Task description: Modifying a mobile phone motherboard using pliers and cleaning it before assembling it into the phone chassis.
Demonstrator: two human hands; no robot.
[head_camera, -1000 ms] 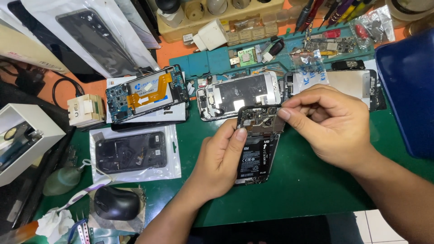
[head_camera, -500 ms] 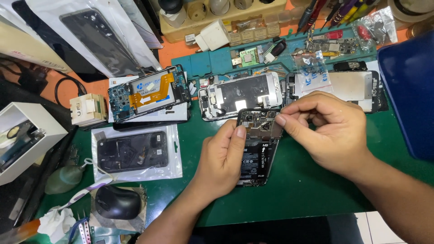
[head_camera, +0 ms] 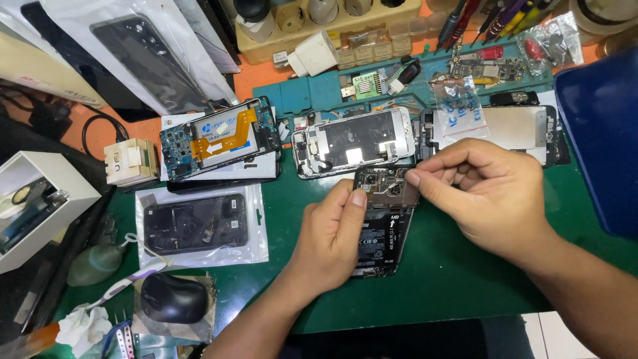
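While both hands work at centre frame, the opened phone (head_camera: 384, 223) lies flat on the green mat (head_camera: 465, 279), back cover off, battery and board exposed. Left hand (head_camera: 330, 239): palm down over the phone's left edge, thumb pressed on the board area near the top, fingers curled loosely; it steadies the phone rather than grips it. Right hand (head_camera: 488, 193): fingers drawn together, thumb and forefinger pinched at the phone's upper right corner; whether a small part or tool sits in the pinch cannot be told. Compared with the pictures a second and half a second earlier, phone and both hands sit in nearly the same place, the pinch only slightly shifted along the top edge; judged from that, fine work on the upper board goes on with nothing lifted clear. Just above: a white-framed phone (head_camera: 352, 141); upper left of it, a phone with an orange flex cable (head_camera: 219, 138). Left of centre: a bagged black part (head_camera: 196, 223). Lower left: a black mouse (head_camera: 174, 298). Right edge: a blue tray (head_camera: 601, 133).
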